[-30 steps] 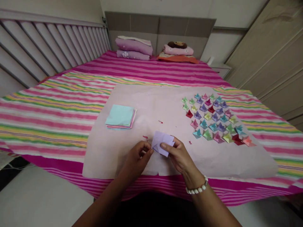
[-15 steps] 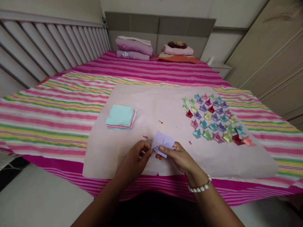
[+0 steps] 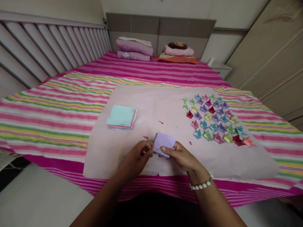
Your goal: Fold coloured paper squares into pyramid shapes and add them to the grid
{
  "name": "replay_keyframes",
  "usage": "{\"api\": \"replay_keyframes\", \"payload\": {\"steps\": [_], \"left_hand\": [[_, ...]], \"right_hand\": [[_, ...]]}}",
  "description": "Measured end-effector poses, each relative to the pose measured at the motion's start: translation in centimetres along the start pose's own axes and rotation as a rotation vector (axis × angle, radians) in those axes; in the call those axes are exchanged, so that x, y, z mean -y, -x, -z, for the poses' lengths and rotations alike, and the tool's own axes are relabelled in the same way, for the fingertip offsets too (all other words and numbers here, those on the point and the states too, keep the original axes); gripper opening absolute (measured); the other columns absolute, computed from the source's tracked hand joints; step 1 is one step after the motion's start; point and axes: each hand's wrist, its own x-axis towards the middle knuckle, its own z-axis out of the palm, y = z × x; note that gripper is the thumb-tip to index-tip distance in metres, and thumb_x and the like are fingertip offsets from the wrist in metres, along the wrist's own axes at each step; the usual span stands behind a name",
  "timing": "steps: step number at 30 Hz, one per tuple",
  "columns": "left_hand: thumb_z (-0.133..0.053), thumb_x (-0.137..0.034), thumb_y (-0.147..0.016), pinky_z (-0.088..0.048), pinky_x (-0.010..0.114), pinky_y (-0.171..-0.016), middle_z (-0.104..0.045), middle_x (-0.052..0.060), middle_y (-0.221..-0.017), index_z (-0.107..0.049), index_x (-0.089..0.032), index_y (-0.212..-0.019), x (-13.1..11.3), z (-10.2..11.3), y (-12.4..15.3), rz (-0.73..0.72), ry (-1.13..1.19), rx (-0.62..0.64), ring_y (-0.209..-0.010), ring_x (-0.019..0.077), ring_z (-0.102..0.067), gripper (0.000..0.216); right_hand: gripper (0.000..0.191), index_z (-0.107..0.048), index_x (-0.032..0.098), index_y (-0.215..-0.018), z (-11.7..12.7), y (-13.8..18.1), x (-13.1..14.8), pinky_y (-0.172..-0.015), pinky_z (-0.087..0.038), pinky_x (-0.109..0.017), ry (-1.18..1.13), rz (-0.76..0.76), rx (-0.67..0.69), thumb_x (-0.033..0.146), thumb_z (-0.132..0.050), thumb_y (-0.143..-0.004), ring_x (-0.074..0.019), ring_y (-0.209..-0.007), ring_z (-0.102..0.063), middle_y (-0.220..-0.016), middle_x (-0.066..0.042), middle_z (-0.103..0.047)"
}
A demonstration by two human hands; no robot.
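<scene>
A small folded piece of lilac origami paper (image 3: 165, 142) is held just above the big pale sheet (image 3: 146, 97). My right hand (image 3: 183, 157) grips it from the right, thumb on top and fingers underneath. At its lower left corner, my left hand (image 3: 139, 156) has thumb and forefinger pinched together against the paper's edge. What lies between those fingertips is too small to see clearly. Scraps of red paper (image 3: 190, 143) lie near my hands, and a small red pin-like item (image 3: 161, 122) rests further up the sheet.
To the left on the sheet is a stack of square papers (image 3: 120, 116), light blue on top. Several rows of folded paper shapes (image 3: 213, 126) in many colours cover its right side. Beneath spreads a striped bedcover (image 3: 59, 107); folded bedding (image 3: 134, 50) sits by the headboard (image 3: 144, 25).
The lilac paper now shows a flatter, smoother face, with the dark gap near its lower left gone from view. My right thumb has shifted slightly right; both hands keep their places.
</scene>
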Motion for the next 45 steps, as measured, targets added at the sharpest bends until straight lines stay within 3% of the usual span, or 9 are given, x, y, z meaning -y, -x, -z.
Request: {"api": "replay_keyframes", "payload": {"steps": [5,8,15,19,22,27,33,38,45], "left_hand": [[-0.061,-0.032,-0.082,-0.044,0.026,-0.064,-0.066,0.003,-0.083,-0.053,-0.019,-0.093,-0.4,-0.2,-0.2,0.111,0.249,0.085,-0.078,0.0161,-0.060,0.019],[-0.064,-0.036,-0.080,-0.044,0.026,-0.064,-0.068,0.004,-0.084,-0.053,-0.019,-0.100,-0.8,-0.2,-0.2,0.140,0.299,0.017,-0.080,0.0171,-0.062,0.028],[-0.064,-0.036,-0.078,-0.037,0.023,-0.059,-0.058,-0.001,-0.069,-0.058,-0.017,-0.073,-0.8,0.1,-0.4,0.081,0.234,-0.125,-0.065,0.0114,-0.052,0.021],[-0.063,-0.036,-0.079,-0.036,0.023,-0.057,-0.055,-0.002,-0.067,-0.058,-0.017,-0.076,-0.4,-0.3,-0.5,0.107,0.262,-0.125,-0.061,0.0103,-0.048,0.020],[-0.065,-0.034,-0.078,-0.039,0.024,-0.062,-0.057,-0.001,-0.074,-0.058,-0.018,-0.082,-0.2,-0.5,-0.5,0.085,0.294,-0.143,-0.069,0.0119,-0.051,0.018],[-0.065,-0.029,-0.077,-0.042,0.026,-0.073,-0.057,0.003,-0.088,-0.058,-0.018,-0.072,-0.3,-0.5,-0.5,-0.002,0.181,-0.195,-0.085,0.0161,-0.055,0.014],[-0.061,-0.034,-0.080,-0.042,0.029,-0.079,-0.064,0.005,-0.093,-0.056,-0.017,-0.069,-0.3,-0.2,-0.5,0.122,0.315,-0.052,-0.087,0.0177,-0.056,0.021],[-0.061,-0.037,-0.081,-0.041,0.028,-0.074,-0.066,0.004,-0.084,-0.058,-0.016,-0.068,0.2,-0.3,-0.5,0.200,0.422,-0.013,-0.080,0.0164,-0.054,0.025],[-0.061,-0.036,-0.081,-0.040,0.026,-0.071,-0.062,0.001,-0.076,-0.056,-0.016,-0.065,-0.1,-0.3,-0.6,0.177,0.434,-0.037,-0.074,0.0140,-0.051,0.026]], "right_hand": [[0.025,-0.075,0.019,-0.086,0.1,-0.1,-0.1,-0.068,-0.050,-0.026,-0.002,-0.022,-0.004,0.041,-0.075,-0.073,-0.0135,-0.069,-0.062,-0.078,-0.003,-0.070],[0.025,-0.075,0.020,-0.086,-0.1,-0.2,0.0,-0.066,-0.050,-0.026,0.009,-0.005,-0.037,0.043,-0.074,-0.074,-0.0139,-0.068,-0.061,-0.079,-0.003,-0.070],[0.023,-0.074,0.020,-0.086,-0.5,-0.2,0.0,-0.071,-0.050,-0.028,0.041,0.017,-0.031,0.036,-0.078,-0.071,-0.0143,-0.071,-0.062,-0.079,-0.002,-0.071],[0.038,-0.074,0.019,-0.094,-0.7,-0.2,-0.1,-0.079,-0.049,-0.032,0.006,0.019,-0.011,0.021,-0.086,-0.058,-0.0162,-0.078,-0.065,-0.085,-0.002,-0.073],[0.028,-0.075,0.018,-0.087,-0.9,-0.2,-0.1,-0.078,-0.049,-0.031,0.014,0.001,-0.052,0.020,-0.083,-0.061,-0.0146,-0.073,-0.063,-0.078,0.000,-0.072],[0.020,-0.074,0.019,-0.086,-1.1,-0.2,-0.1,-0.081,-0.047,-0.031,0.021,0.005,-0.054,0.022,-0.080,-0.066,-0.0145,-0.076,-0.062,-0.081,0.001,-0.071],[0.027,-0.072,0.020,-0.096,-1.1,-0.2,-0.1,-0.087,-0.047,-0.035,0.045,0.033,-0.013,0.024,-0.077,-0.070,-0.0169,-0.083,-0.064,-0.089,0.000,-0.072],[0.054,-0.068,0.024,-0.112,-1.4,-0.4,0.0,-0.095,-0.046,-0.039,0.014,0.048,0.083,0.018,-0.083,-0.060,-0.0198,-0.096,-0.065,-0.099,-0.001,-0.073],[0.025,-0.073,0.020,-0.093,-1.4,-0.4,-0.1,-0.086,-0.050,-0.035,0.119,0.053,0.007,0.023,-0.077,-0.069,-0.0163,-0.082,-0.065,-0.088,0.000,-0.073]]}}
